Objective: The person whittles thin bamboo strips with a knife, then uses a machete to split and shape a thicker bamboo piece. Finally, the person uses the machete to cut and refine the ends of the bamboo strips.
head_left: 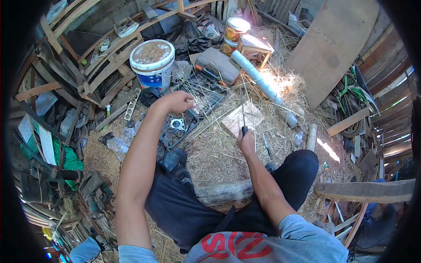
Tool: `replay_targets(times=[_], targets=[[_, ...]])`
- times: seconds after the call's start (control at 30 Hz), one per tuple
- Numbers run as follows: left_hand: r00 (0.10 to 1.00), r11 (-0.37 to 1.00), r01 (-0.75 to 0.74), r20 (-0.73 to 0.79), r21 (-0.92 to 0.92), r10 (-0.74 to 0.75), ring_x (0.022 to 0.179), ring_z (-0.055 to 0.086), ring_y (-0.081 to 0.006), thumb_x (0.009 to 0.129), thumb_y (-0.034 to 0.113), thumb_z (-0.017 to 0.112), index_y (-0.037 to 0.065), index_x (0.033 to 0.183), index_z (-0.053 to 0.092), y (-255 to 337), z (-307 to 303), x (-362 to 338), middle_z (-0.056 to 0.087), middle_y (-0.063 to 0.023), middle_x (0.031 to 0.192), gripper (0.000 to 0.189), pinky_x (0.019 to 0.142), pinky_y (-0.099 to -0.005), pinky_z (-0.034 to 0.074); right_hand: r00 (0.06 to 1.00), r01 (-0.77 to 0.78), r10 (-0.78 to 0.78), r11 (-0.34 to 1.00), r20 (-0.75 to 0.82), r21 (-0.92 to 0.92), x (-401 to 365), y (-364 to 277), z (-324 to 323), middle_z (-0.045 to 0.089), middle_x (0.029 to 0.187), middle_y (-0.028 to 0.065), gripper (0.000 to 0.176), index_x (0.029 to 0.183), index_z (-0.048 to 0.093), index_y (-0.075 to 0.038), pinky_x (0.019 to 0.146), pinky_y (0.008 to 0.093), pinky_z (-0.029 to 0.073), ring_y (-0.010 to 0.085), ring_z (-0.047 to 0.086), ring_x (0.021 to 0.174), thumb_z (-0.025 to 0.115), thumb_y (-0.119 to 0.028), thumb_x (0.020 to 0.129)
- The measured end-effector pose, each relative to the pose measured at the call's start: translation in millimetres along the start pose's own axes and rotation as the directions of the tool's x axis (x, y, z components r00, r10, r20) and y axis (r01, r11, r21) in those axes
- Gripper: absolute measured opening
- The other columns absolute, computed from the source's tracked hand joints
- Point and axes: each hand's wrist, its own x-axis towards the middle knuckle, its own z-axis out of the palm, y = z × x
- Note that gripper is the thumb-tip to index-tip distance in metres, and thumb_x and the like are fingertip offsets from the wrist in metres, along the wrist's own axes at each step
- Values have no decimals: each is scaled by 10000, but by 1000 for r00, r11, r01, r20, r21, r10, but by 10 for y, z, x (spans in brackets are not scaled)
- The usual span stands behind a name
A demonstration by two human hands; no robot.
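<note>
My right hand [246, 142] is wrapped round the black handle of a knife [244, 113]. Its narrow blade points away from me, over a flat piece of wood [255, 115] on the straw-strewn ground. Out to the left, my left hand [176, 103] is raised with its fingers curled together; whether a thin strip is pinched in them is hard to make out. Thin pale strips [202, 128] lie scattered between the two hands. Below my left hand is an opened black tool-case tray [191, 120] with a square metal plate [177, 124] in it.
A white bucket [151, 72] stands at the back left, beside a closed grey case [217, 65]. A long grey-blue pipe [263, 85] slants across the right side, near a small wooden stool [255, 46]. Another blade [267, 144] lies right of my hand. A log [223, 192] lies between my legs.
</note>
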Motion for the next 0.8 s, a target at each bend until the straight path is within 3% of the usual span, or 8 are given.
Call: replay_targets(times=[0.07,0.3,0.47,0.6,0.7,0.73,0.8], targets=[[996,998,-54,-67,39,57,1063,656,-290,941,358,608,1,1321,556,-10,35,31,674,-210,1160,524,922,-368,495,978,-4,42,984,205,-178,221,400,233,660,965,317,495,1040,655,58,879,508,507,475,632,985,560,-411,909],[990,991,-126,-50,53,129,1090,646,-302,936,350,608,-3,1304,571,-40,97,80,664,-219,1176,511,942,-374,490,942,-135,192,968,276,-211,257,-195,-269,659,1011,316,471,986,686,71,868,468,526,428,651,999,595,-380,886],[994,991,-101,-19,92,103,1050,657,-303,942,340,597,13,1281,596,-83,79,109,673,-222,1146,471,916,-380,498,946,-220,247,965,211,-142,213,-480,-528,658,1038,313,456,1022,683,70,868,464,527,409,658,1007,590,-356,887],[992,990,-113,-39,88,117,1006,669,-295,944,337,597,10,1272,599,-174,119,131,681,-218,1124,463,880,-380,509,960,-163,193,974,203,-157,308,174,148,655,1032,324,468,1082,645,62,891,489,511,436,647,1008,572,-365,904],[995,995,-92,-32,35,93,1002,671,-293,944,330,603,7,1280,589,-145,125,76,683,-215,1119,467,873,-379,513,986,-157,162,982,43,-103,140,220,369,655,998,326,518,1115,566,66,872,521,507,479,639,973,563,-412,915],[997,997,-77,-21,9,77,1006,671,-293,943,328,606,6,1283,584,-149,117,66,684,-215,1119,469,874,-378,514,982,-170,176,982,75,-81,162,212,419,646,977,338,525,1120,503,62,858,539,504,498,634,951,546,-425,930],[998,998,-54,22,12,54,1017,669,-296,941,324,610,7,1290,578,-165,122,66,684,-214,1120,472,879,-381,513,990,-136,139,988,34,-73,249,232,466,643,964,346,502,1105,513,67,852,541,505,498,635,943,542,-406,937]])
